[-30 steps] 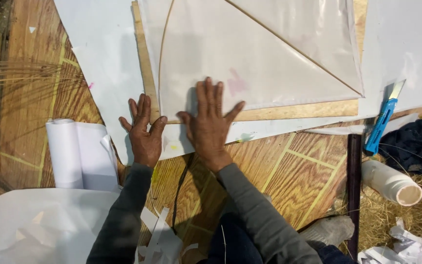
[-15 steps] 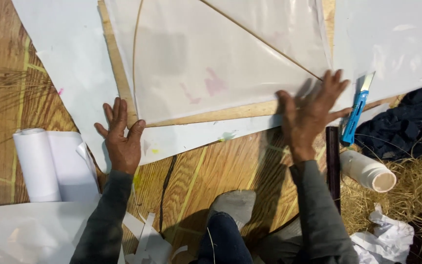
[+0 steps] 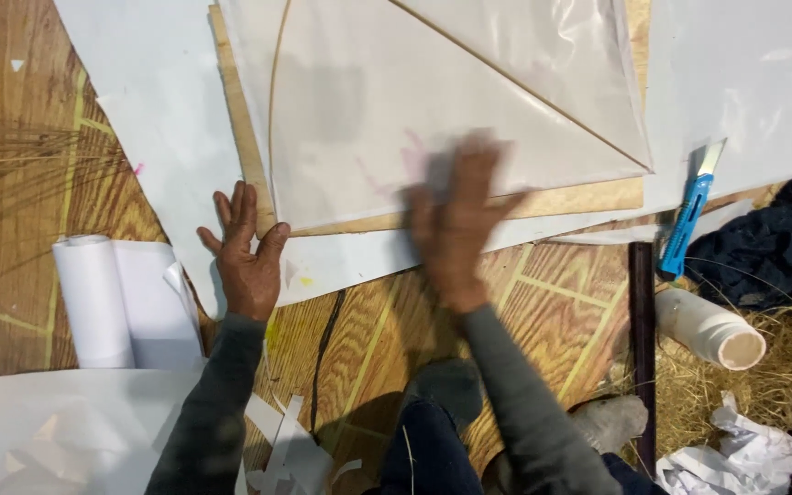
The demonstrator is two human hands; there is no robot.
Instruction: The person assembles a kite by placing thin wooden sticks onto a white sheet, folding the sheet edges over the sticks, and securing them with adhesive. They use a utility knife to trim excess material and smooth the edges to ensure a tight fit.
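My left hand (image 3: 247, 252) lies flat with fingers spread on the lower edge of a large white paper sheet (image 3: 167, 119), next to the corner of a thin wooden board (image 3: 588, 196). On the board rests a pale translucent sheet (image 3: 368, 110) with thin bamboo sticks across it, like a kite. My right hand (image 3: 456, 220) is blurred in motion, open and flat, over the bottom edge of that sheet and board. Neither hand holds anything.
A blue utility knife (image 3: 687, 220) lies to the right on white paper. A white plastic bottle (image 3: 709, 328) rests on straw at right, beside a dark bar (image 3: 642, 339). A paper roll (image 3: 93, 302) sits at left. Paper scraps (image 3: 277, 449) lie near my knees.
My right hand swept right along the board's bottom edge, then back left toward the middle. My left hand stayed pressed on the paper.
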